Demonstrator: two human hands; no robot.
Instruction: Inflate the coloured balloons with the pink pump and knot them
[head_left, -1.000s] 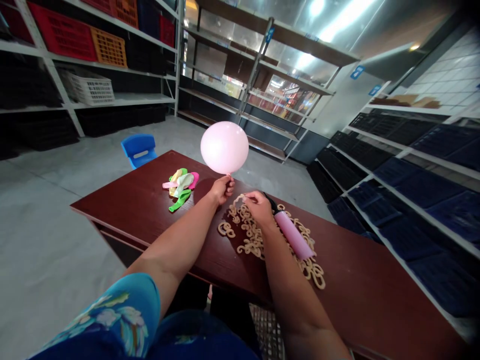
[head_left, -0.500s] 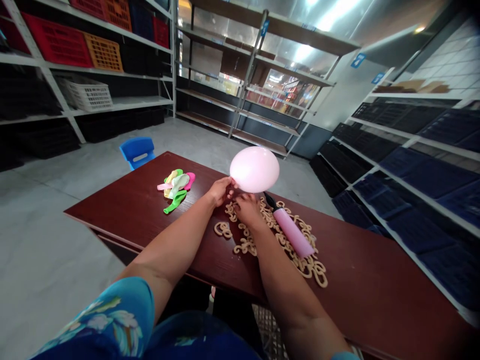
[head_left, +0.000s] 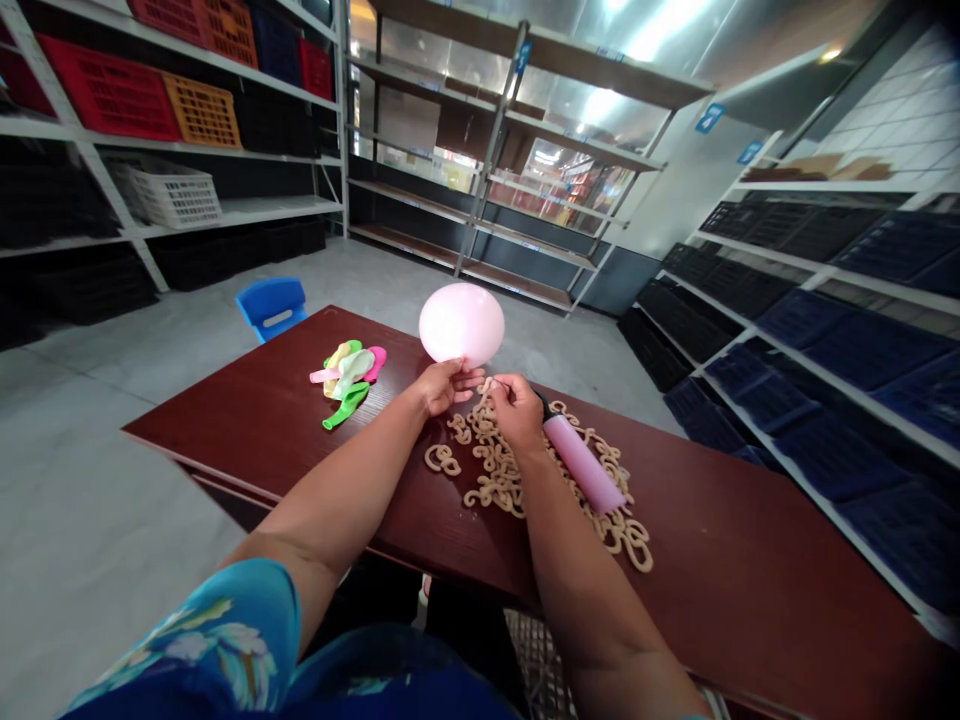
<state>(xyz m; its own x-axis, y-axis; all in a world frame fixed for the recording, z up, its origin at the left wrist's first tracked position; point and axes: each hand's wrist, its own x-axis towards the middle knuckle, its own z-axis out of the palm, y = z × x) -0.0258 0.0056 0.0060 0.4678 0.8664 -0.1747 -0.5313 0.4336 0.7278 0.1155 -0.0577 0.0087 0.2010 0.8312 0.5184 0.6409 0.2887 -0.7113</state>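
Observation:
An inflated pale pink balloon (head_left: 462, 322) stands above the far edge of the table. My left hand (head_left: 444, 386) pinches its neck between thumb and forefinger, the other fingers stretched out to the right. Just beside it, my right hand (head_left: 516, 408) is closed, with thumb and fingertips pressed together on what looks like an end of tan cord. The curly tan cord (head_left: 496, 490) lies heaped in loops under and around my right hand. On top of the heap rests a pink balloon pump (head_left: 585, 464), its black end partly behind my right hand.
Several uninflated balloons (head_left: 349, 372) in green, white, yellow and pink lie on the left of the dark red table (head_left: 247, 400). A blue chair (head_left: 271, 306) stands beyond the table's left end. Shelves with crates (head_left: 105, 85) line the left side; dark bins (head_left: 847, 440) fill the right.
The balloon has moved left with my left hand still at its neck. My right hand has come up and slightly right, its fingers now pinched together.

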